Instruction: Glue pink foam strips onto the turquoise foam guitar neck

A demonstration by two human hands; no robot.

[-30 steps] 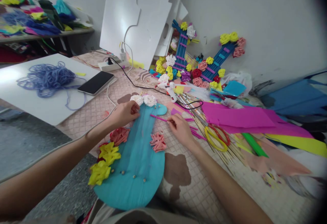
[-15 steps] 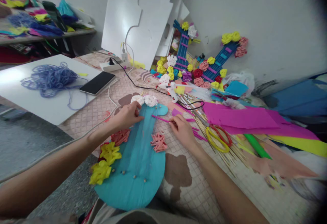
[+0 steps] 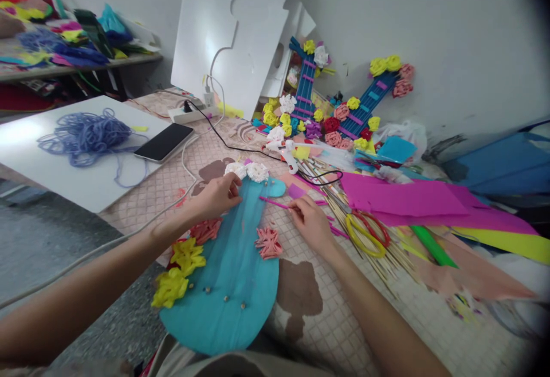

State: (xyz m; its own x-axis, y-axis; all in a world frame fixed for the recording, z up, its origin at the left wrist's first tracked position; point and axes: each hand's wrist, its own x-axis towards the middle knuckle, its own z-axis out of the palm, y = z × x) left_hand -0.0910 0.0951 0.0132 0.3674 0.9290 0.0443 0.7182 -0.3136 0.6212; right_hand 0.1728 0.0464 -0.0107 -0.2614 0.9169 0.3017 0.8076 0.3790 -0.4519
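Observation:
A turquoise guitar-shaped cutout [image 3: 232,268] lies on the patterned mat in front of me, with white paper flowers [image 3: 247,171] at its far end, a pink flower [image 3: 269,242] on its right edge and yellow flowers [image 3: 178,274] on its left. My left hand [image 3: 217,196] rests curled on the cutout's neck just below the white flowers. My right hand [image 3: 311,222] pinches a thin magenta strip [image 3: 275,203] whose tip lies across the neck's right edge.
Yellow-and-red scissors [image 3: 367,234], wooden sticks and magenta sheets [image 3: 404,196] lie right of my hand. A glue gun [image 3: 290,156] and finished blue guitars with flowers [image 3: 330,108] sit beyond. A phone [image 3: 163,142] and purple yarn [image 3: 86,136] rest on a white board at the left.
The hands hardly moved. My right hand and the magenta strip shifted slightly to the right and down; the view drifted a little.

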